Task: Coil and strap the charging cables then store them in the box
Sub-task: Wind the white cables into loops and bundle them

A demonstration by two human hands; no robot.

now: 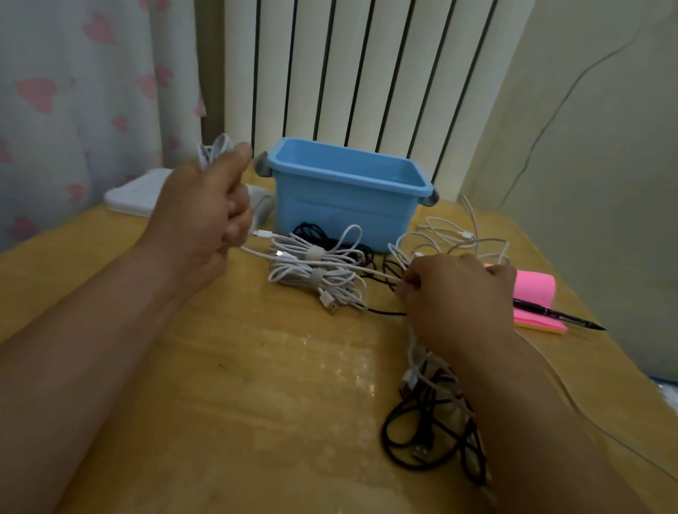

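A blue plastic box point(341, 209) stands open at the back of the wooden table. My left hand point(201, 212) is raised left of the box and grips loops of a white cable point(213, 149). The same white cable runs taut to my right hand point(457, 298), which pinches it near the table. Two strapped white cable coils point(314, 268) lie in front of the box, with a dark cable point(314, 232) behind them. Loose white cables point(456, 235) lie right of the box. A tangle of black cables point(431, 424) lies under my right forearm.
A pink sticky-note pad point(537, 291) with a black pen point(557, 318) on it sits at the right. A white flat object point(134, 197) lies at the back left. A radiator point(367, 58) and a curtain point(61, 60) stand behind the table point(267, 398).
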